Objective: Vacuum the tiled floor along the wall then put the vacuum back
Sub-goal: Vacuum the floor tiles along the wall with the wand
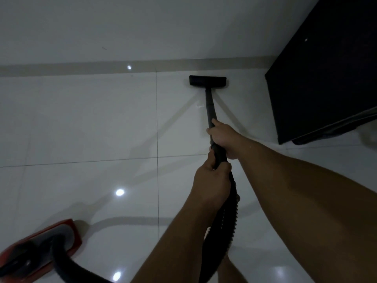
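A black vacuum wand [209, 105] runs from my hands down to a flat black floor head [207, 81], which rests on the glossy white tiled floor [91, 123] right by the beige skirting strip [81, 67] at the foot of the wall. My right hand [223, 136] is wrapped round the wand higher up. My left hand [212, 180] grips it just behind, where the ribbed black hose [224, 227] starts. The hose drops between my forearms and curves to the red and black vacuum body [40, 248] at the bottom left.
A dark cabinet or furniture piece [326, 78] stands against the wall at the right, its corner close to the floor head. Grey grout lines cross the tiles. Ceiling lights reflect off the floor.
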